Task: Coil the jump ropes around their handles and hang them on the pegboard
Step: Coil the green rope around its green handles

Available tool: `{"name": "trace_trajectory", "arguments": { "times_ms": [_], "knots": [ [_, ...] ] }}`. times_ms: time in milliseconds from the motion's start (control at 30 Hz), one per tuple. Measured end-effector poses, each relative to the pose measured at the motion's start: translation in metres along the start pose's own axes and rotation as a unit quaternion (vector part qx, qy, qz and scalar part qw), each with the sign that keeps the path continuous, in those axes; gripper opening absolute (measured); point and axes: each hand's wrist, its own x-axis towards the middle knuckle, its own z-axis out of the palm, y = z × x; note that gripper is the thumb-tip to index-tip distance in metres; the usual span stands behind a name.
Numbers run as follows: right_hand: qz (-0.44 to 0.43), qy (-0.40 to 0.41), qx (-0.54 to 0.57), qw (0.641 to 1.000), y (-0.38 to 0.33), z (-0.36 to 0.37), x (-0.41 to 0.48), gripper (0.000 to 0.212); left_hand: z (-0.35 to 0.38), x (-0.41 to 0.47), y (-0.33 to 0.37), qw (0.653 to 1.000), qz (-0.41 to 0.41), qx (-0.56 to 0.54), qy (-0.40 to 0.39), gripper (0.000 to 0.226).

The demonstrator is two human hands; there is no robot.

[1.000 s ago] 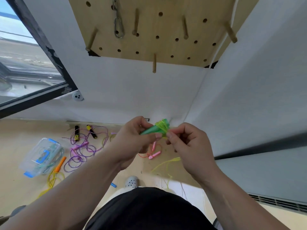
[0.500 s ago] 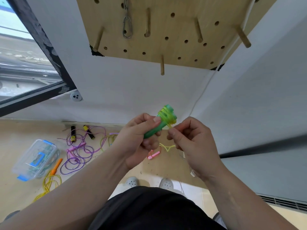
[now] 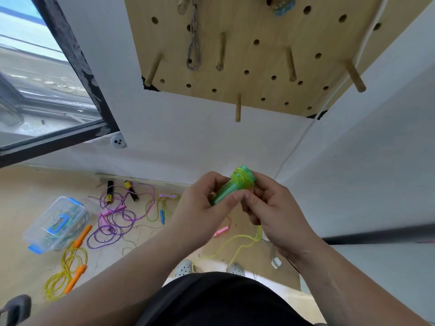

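1. The left hand (image 3: 202,203) grips the green handles (image 3: 231,188), held in front of the body below the pegboard (image 3: 259,55).
2. The right hand (image 3: 273,208) pinches the yellow-green rope (image 3: 240,178) coiled around the handles' upper end.
3. The loose rope end (image 3: 237,245) hangs toward the floor.

Your forearms are bare to the edge of view, no sleeves showing; your left hand (image 3: 200,208) and right hand (image 3: 273,208) wear no gloves. You wear a black top (image 3: 223,300); grey perforated clogs (image 3: 184,268) cover your feet.
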Motion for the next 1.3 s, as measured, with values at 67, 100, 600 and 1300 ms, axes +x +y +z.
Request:
{"name": "trace_trajectory", "arguments": {
  "times_ms": [67, 100, 600, 1300],
  "knots": [
    [0.0, -0.012, -0.008, 1.0, -0.002, 0.001, 0.003, 0.021, 0.002, -0.002, -0.004, 0.998, 0.042, 0.032, 0.026, 0.026],
    [-0.002, -0.018, -0.013, 1.0, -0.003, 0.001, 0.005, 0.02, 0.002, -0.001, -0.006, 0.997, 0.059, 0.037, 0.037, 0.028],
    [-0.002, -0.072, 0.008, 0.997, -0.026, -0.008, 0.019, 0.025, -0.007, 0.014, 0.024, 0.921, -0.147, -0.355, -0.059, 0.03],
    [-0.026, 0.029, -0.043, 0.998, -0.023, -0.001, 0.027, 0.018, -0.011, 0.027, 0.002, 0.937, 0.254, 0.203, 0.126, 0.031]
  ]
}}
